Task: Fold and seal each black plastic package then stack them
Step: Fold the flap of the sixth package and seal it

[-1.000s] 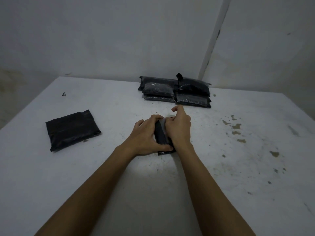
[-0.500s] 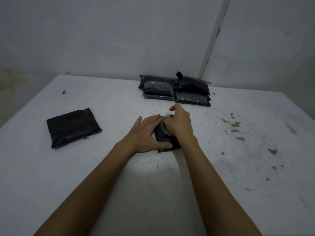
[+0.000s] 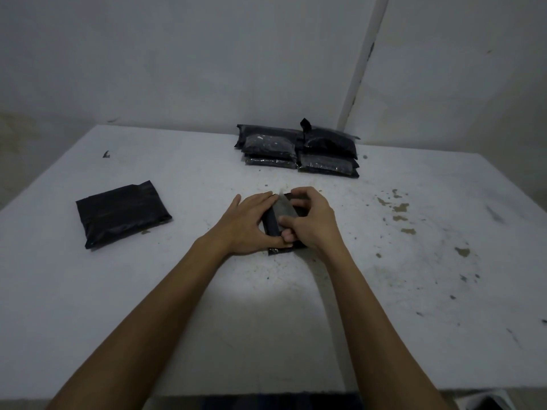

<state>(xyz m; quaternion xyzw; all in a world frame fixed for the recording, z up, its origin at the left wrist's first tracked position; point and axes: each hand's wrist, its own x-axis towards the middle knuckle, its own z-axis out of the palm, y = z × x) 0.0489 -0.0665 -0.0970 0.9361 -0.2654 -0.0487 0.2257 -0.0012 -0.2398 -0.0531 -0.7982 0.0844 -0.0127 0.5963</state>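
A small black plastic package [image 3: 276,226] lies on the white table [image 3: 207,306] at the middle, mostly covered by both hands. My left hand [image 3: 247,223] lies flat on its left part with straight fingers, the thumb along its near edge. My right hand [image 3: 312,221] curls over its right side and pinches a grey flap [image 3: 284,210] of it between thumb and fingers. One sealed black package [image 3: 121,213] lies alone at the left. A stack of several black packages [image 3: 299,150] stands at the far side of the table.
The table's right half carries brown stains [image 3: 399,208] and scuffs. A small dark scrap [image 3: 106,154] lies at the far left. Grey walls close off the back, with a white vertical strip [image 3: 359,69] behind the stack. The table's near edge runs along the bottom.
My right hand has shifted back and curled over the package, lifting a grey flap into sight. My left hand's fingers have straightened and flattened on the package.
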